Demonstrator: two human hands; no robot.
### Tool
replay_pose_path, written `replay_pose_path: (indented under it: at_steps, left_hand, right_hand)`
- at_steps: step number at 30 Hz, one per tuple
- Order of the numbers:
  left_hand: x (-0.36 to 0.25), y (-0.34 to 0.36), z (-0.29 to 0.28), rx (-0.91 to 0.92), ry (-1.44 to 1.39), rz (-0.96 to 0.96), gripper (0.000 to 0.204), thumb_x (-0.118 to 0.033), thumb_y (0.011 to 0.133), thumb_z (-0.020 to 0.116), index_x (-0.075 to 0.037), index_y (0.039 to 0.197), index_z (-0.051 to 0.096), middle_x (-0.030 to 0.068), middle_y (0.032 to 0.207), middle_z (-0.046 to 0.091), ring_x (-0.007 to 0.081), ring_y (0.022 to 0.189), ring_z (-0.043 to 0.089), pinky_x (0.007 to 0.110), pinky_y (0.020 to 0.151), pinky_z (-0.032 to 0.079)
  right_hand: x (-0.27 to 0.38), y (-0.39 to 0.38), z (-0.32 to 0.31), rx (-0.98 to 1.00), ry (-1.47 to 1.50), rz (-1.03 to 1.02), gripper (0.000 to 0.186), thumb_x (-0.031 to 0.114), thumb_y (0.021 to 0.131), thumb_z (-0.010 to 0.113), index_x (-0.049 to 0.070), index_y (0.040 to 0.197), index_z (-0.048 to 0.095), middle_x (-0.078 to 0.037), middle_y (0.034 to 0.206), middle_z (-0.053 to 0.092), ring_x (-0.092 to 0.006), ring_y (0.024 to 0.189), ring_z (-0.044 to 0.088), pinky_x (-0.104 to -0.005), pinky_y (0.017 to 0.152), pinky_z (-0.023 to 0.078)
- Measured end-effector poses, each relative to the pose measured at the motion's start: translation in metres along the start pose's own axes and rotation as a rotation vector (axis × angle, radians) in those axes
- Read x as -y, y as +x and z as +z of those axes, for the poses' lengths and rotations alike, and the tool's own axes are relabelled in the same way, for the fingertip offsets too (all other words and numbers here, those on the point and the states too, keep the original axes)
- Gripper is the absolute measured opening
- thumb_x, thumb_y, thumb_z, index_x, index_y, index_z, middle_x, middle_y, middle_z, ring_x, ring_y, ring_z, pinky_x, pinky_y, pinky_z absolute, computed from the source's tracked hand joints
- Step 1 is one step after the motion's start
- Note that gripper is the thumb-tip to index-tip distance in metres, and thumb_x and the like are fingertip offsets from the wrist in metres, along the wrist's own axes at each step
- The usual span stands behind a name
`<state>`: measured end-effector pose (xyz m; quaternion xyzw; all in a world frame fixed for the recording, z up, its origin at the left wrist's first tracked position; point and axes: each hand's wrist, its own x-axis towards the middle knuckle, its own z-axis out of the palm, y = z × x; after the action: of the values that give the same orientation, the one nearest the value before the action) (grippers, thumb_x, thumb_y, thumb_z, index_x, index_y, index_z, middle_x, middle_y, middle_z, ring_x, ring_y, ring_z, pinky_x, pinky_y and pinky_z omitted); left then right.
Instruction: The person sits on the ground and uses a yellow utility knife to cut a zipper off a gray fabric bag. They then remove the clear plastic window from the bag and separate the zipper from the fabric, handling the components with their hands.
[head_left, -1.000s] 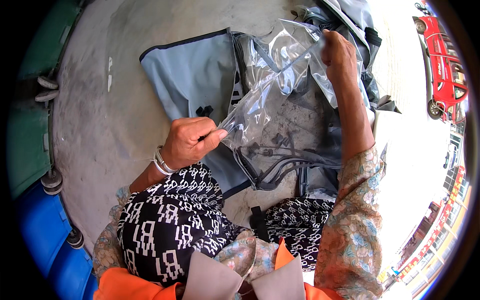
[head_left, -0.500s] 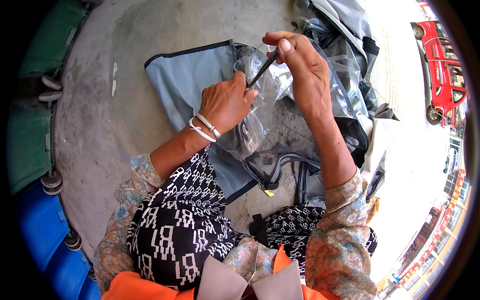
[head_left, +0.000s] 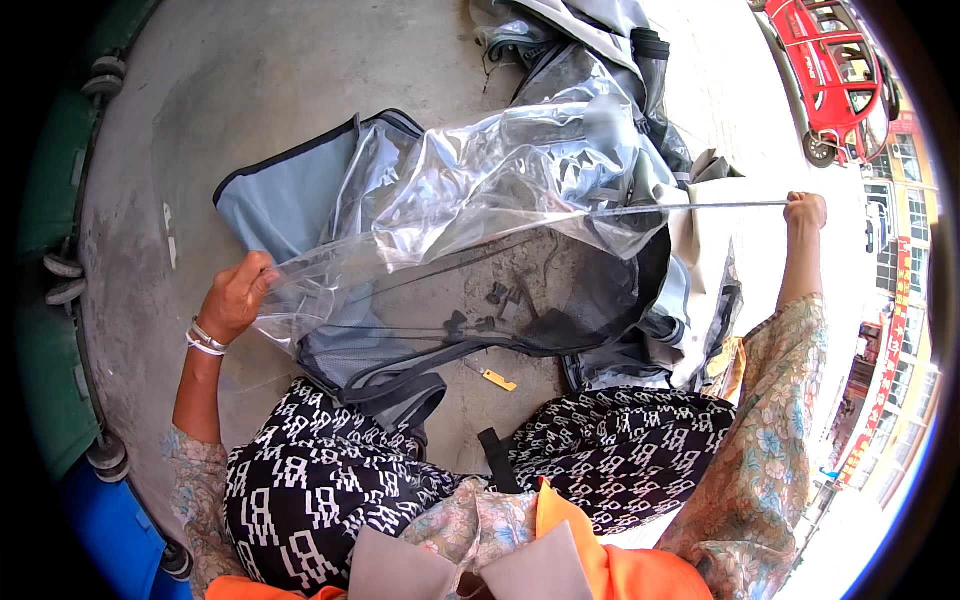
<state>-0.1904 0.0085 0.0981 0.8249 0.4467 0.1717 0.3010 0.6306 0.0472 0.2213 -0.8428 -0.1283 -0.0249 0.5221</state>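
Observation:
My left hand (head_left: pixel 237 297) is closed on one end of a clear plastic sheet (head_left: pixel 430 205). Far out to the right, my right hand (head_left: pixel 805 211) is closed on the end of a thin grey strip (head_left: pixel 690 207), pulled taut from the sheet's edge. Crumpled and shiny, the sheet spans the space between my hands. Beneath it lie a grey-blue fabric panel (head_left: pixel 285 205) with dark binding and a piece of dark mesh (head_left: pixel 600 305). Looped dark straps (head_left: pixel 405 395) rest by my left knee.
Several small black buckles (head_left: pixel 507 297) and a yellow-handled item (head_left: pixel 498 380) lie on the concrete floor (head_left: pixel 250 80). More grey fabric (head_left: pixel 600 12) is heaped at the far side. Blue and green bins (head_left: pixel 60 220) on wheels line the left; a red vehicle (head_left: pixel 830 70) stands far right.
My hands have moved wide apart, the left outward to the left and the right far right. The plastic sheet is now spread between them. The dark slender piece between them no longer shows.

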Motion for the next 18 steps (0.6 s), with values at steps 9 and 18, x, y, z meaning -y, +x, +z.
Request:
replay_pose_path:
  at_steps: [9, 18]
  left_hand:
    - [0.069, 0.051, 0.001, 0.129, 0.315, -0.126, 0.016, -0.012, 0.092, 0.062, -0.002, 0.102, 0.055, 0.0191, 0.090, 0.061, 0.0419, 0.082, 0.059, 0.043, 0.069, 0.049]
    - [-0.160, 0.165, 0.031, 0.138, 0.211, 0.318, 0.057, -0.023, 0.078, 0.076, -0.004, 0.127, 0.053, 0.0166, 0.125, 0.057, 0.0336, 0.118, 0.054, 0.042, 0.097, 0.045]
  right_hand:
    - [-0.174, 0.094, -0.180, -0.159, 0.174, 0.168, 0.025, 0.015, 0.099, 0.049, -0.003, 0.083, 0.050, -0.008, 0.068, 0.053, -0.0121, 0.051, 0.048, -0.0247, 0.041, 0.039]
    - [-0.008, -0.181, -0.053, 0.762, -0.326, -0.927, 0.036, 0.033, 0.094, 0.062, -0.001, 0.106, 0.065, -0.018, 0.109, 0.064, -0.0321, 0.092, 0.065, -0.0400, 0.080, 0.051]
